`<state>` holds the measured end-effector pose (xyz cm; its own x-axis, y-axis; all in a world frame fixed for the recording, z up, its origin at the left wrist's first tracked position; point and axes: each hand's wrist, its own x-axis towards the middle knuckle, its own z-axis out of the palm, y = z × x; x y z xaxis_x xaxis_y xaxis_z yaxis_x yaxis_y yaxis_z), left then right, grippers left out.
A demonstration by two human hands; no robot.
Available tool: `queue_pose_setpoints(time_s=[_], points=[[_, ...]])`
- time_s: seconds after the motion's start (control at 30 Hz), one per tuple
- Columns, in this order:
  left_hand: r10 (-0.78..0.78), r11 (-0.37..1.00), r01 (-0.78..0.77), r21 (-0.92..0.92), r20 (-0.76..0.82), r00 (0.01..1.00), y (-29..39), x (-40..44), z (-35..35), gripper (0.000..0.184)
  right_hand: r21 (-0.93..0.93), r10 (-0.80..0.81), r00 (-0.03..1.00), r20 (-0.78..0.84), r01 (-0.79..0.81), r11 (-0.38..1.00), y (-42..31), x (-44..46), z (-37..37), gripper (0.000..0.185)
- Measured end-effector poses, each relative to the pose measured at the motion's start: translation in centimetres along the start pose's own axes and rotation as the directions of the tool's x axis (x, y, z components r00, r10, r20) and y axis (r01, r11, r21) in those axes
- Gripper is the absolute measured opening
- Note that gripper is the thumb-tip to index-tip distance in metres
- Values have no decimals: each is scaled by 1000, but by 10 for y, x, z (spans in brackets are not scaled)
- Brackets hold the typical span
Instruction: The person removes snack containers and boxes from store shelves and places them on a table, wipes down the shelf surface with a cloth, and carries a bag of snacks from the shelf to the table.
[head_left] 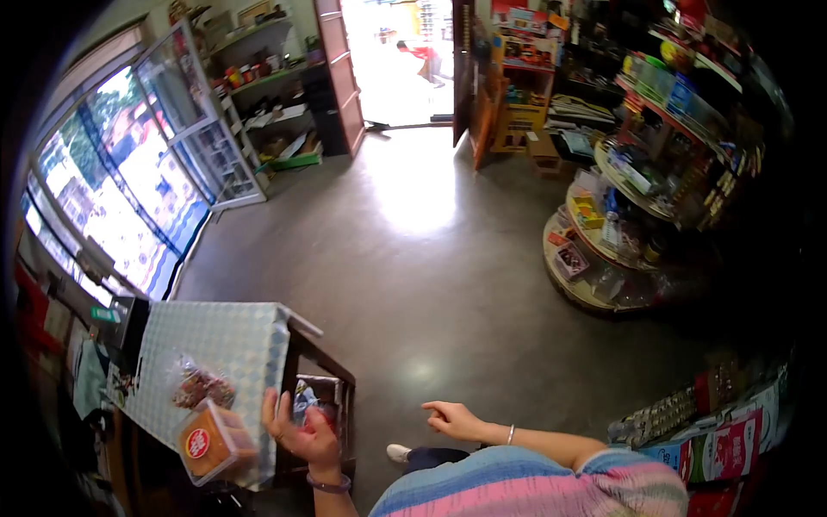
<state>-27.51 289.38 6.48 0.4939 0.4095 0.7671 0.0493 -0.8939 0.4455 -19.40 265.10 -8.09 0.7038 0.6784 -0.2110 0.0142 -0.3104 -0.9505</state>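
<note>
My left hand (301,435), with a dark bracelet at the wrist, is raised beside the table's right edge. Its fingers are apart and nothing shows in them. Left of it, a clear plastic container (233,444) with orange-brown contents and a round red label stands on the checked tablecloth (241,327). Behind the container lies a clear plastic bag (200,383) of small reddish-brown pieces. My right hand (454,422) hangs in front of my body over the floor, a light bangle on its wrist. Its index finger points left, the others loosely bent, and it holds nothing visible.
Under the table's right side, an open compartment (332,392) holds mixed items. Tiered round shelves (586,297) with goods stand at right, and colourful packages (715,448) at lower right. Glass doors (198,129) are at left. Grey floor (379,284) leads to a bright doorway (401,77).
</note>
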Motion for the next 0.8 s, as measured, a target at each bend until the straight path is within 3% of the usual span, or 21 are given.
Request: queue_pose_setpoints(time_s=[0.13,0.2,0.3,0.4,0.53,0.7,0.8], points=[[141,950,-99,-297,123,982,129,3,84,36,235,117,931,-346,-35,971,70,-79,-91,31],[243,886,-141,-441,185,952,187,-7,124,36,336,236,818,-525,-56,940,99,-123,-135,30],[413,790,-225,-570,224,883,265,-21,175,38,422,326,674,-662,-24,906,111,-177,-202,28],[534,708,-288,-645,222,816,322,-31,220,39,421,298,550,-780,110,900,128,-202,-249,29],[568,661,-261,-704,242,787,374,-38,281,39,450,328,475,-816,168,877,141,-220,-298,27],[526,643,-149,-751,293,799,431,-53,378,38,430,349,473,-809,71,900,168,-239,-377,28],[524,631,-99,-769,329,786,478,-58,441,38,442,381,361,-851,99,892,194,-250,-432,27]])
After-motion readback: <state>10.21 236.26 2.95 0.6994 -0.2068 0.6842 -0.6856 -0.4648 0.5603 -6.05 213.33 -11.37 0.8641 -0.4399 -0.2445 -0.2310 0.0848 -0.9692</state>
